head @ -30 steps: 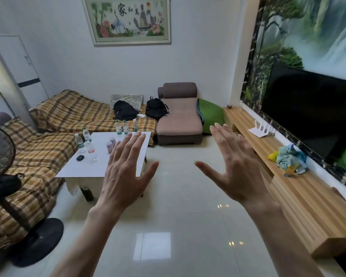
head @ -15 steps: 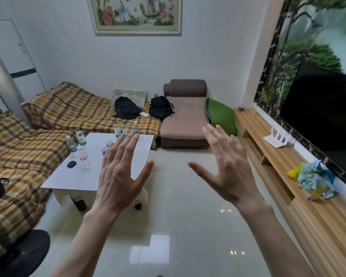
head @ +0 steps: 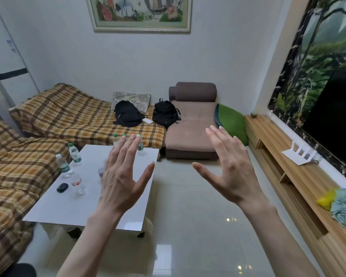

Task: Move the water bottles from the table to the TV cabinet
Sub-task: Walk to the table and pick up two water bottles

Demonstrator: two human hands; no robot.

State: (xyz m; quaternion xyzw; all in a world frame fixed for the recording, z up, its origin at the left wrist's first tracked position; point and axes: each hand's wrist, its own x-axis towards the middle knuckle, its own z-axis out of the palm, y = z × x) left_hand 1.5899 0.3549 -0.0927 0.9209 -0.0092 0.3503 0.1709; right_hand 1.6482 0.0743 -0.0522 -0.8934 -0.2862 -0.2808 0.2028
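Both hands are raised in front of the camera, backs toward the viewer, and neither holds anything: the left hand has its fingers spread and its thumb angled out to the right, hanging in front of the white table, while the right hand is likewise spread wide, thumb pointing left, over the glossy tiled floor. The water bottles all stand on the table. Two with green labels and pale caps, one and another, stand upright near the table's left edge, just beside each other. A clear bottle with a red label stands a little nearer the camera, with a small dark case just to its left. At the table's far edge more bottles show partly behind the left fingertips, one of them to the right of the middle finger. The TV cabinet, a long wooden unit, runs along the right wall under the dark television, well apart from the table; it carries a white router and a heap of cloth. Plaid-covered sofas border the table on the left and far side, with two black backpacks on the far one.
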